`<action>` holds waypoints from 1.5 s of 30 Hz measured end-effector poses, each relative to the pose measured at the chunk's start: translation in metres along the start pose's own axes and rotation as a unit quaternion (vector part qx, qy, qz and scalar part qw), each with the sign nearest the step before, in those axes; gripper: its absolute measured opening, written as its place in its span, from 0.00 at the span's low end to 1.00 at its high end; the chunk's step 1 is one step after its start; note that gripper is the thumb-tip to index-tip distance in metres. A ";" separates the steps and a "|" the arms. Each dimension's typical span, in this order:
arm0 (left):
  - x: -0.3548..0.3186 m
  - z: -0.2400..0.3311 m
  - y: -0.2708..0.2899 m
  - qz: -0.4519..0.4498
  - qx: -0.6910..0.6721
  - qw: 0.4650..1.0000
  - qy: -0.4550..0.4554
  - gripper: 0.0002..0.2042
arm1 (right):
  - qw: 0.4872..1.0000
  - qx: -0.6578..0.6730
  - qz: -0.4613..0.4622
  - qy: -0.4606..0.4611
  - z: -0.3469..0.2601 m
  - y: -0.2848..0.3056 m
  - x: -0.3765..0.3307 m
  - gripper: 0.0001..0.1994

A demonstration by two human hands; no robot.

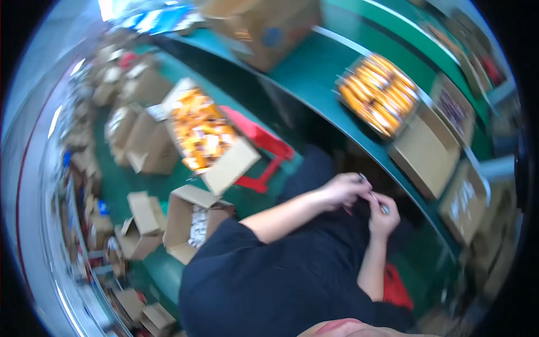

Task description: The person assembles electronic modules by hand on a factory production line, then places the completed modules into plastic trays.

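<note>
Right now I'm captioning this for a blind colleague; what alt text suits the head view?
A person's left hand and right hand are close together, apparently handling something too small and blurred to identify. Orange items and a shallow cardboard box rest on a green bench; farther left is an open carton of orange pieces.

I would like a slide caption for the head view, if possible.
Left hand beside a right hand holding a small shiny object, near a green workbench with boxed orange items.

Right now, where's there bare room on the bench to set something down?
The green bench is bare between the big carton and the packed orange items. It's crowded around those items, with a shallow cardboard box close by.
</note>
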State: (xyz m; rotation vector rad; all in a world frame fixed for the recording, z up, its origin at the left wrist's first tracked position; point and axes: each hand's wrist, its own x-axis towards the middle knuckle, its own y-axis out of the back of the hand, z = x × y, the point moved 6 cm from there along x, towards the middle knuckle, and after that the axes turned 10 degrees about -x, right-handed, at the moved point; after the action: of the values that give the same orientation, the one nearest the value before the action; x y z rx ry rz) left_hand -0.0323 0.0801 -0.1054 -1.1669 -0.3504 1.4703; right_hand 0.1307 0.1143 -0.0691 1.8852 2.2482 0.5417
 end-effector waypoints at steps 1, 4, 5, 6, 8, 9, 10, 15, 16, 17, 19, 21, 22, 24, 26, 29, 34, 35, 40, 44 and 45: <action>-0.001 0.005 -0.004 0.001 0.075 0.997 -0.015 0.08 | 1.000 -0.018 0.004 -0.014 0.006 0.004 -0.001 0.07; -0.001 0.022 0.000 0.051 0.224 0.965 -0.130 0.09 | 0.987 0.135 0.052 -0.074 0.020 0.010 -0.006 0.05; -0.004 0.020 0.009 0.079 0.249 0.958 -0.118 0.12 | 0.987 0.136 0.034 -0.076 0.022 0.016 -0.008 0.05; 0.001 0.019 0.023 0.106 0.255 0.957 -0.091 0.11 | 0.988 0.133 0.047 -0.061 0.021 0.028 -0.008 0.04; -0.006 0.027 0.021 0.105 0.235 0.965 -0.043 0.09 | 0.991 0.103 0.090 0.002 0.007 0.066 -0.005 0.02; -0.006 0.026 0.022 0.114 0.218 0.969 -0.038 0.09 | 0.989 0.072 0.122 0.049 -0.005 0.086 -0.001 0.02; -0.005 0.027 0.020 0.099 0.218 0.970 -0.034 0.09 | 0.988 0.062 0.133 0.051 -0.012 0.103 0.007 0.02; -0.006 0.029 0.011 0.085 0.246 0.963 -0.066 0.09 | 0.884 -0.215 0.406 0.079 -0.055 0.208 0.054 0.07; -0.006 0.030 0.008 0.079 0.254 0.961 -0.078 0.09 | 0.895 -0.261 0.361 0.039 -0.048 0.215 0.070 0.08; -0.008 0.032 0.005 0.077 0.262 0.958 -0.092 0.09 | 0.901 -0.303 0.311 -0.001 -0.039 0.227 0.081 0.10; -0.009 0.029 0.005 0.062 0.203 0.974 -0.085 0.09 | 0.900 -0.335 0.276 -0.031 -0.033 0.240 0.086 0.10; -0.014 0.026 0.008 0.029 0.100 0.992 -0.068 0.09 | 0.891 -0.388 0.215 -0.100 -0.018 0.245 0.088 0.11; -0.016 0.025 0.011 0.015 0.049 0.997 -0.060 0.09 | 0.883 -0.412 0.181 -0.135 -0.009 0.246 0.088 0.12; -0.018 0.029 0.009 -0.043 -0.026 0.996 -0.075 0.10 | 0.874 -0.428 0.208 -0.096 -0.011 0.252 0.086 0.14; -0.016 0.035 0.005 -0.046 -0.041 0.994 -0.085 0.10 | 0.877 -0.420 0.208 -0.111 -0.018 0.252 0.086 0.14; -0.025 0.046 -0.009 -0.069 -0.052 0.992 -0.094 0.10 | 0.854 -0.447 0.265 -0.017 -0.016 0.256 0.077 0.16; -0.034 0.054 -0.038 -0.106 -0.052 0.985 -0.123 0.10 | 0.945 -0.144 0.291 -0.036 -0.028 0.221 0.055 0.14; -0.039 0.054 -0.040 -0.108 -0.052 0.983 -0.140 0.10 | 0.949 -0.137 0.281 -0.038 -0.030 0.205 0.050 0.14; -0.041 0.048 -0.048 -0.103 -0.066 0.980 -0.159 0.09 | 0.994 0.081 0.067 0.008 -0.061 0.104 0.032 0.14; -0.041 0.048 -0.048 -0.101 -0.082 0.982 -0.140 0.09 | 0.998 0.052 0.001 -0.047 -0.059 0.068 0.021 0.16; -0.042 0.048 -0.048 -0.119 -0.088 0.982 -0.119 0.10 | 0.997 0.065 -0.001 -0.039 -0.059 0.064 0.019 0.17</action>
State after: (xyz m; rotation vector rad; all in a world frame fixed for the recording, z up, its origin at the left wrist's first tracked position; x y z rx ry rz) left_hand -0.0497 0.0761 -0.0275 -1.0482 -0.7715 1.3896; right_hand 0.1649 0.1317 0.0113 1.9279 2.2861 0.3233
